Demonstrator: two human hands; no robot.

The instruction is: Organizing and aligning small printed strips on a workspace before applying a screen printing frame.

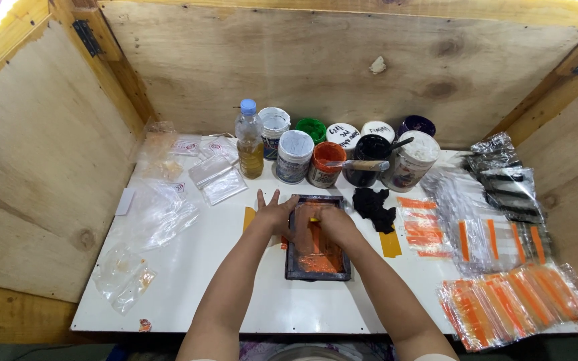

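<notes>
Head view, looking down on a white table [235, 294] boxed in by plywood walls. A small dark-framed printing screen [318, 266] smeared with orange ink lies near the table's middle, and both hands meet over it. The left hand [274, 214] rests flat with fingers spread on the frame's upper left corner, pressing it down. The right hand [334, 224] is closed around a small tool on the mesh inside the frame; what the tool is cannot be told. Behind the frame stands a row of paint jars [326, 164], one open with orange paint, and a plastic bottle [249, 140] of yellow liquid. Just right of the frame lies a black rag [374, 204]. Further right are stacks of clear bags with orange stripes [513, 304]. Left of the frame lie plain clear bags [158, 217].
</notes>
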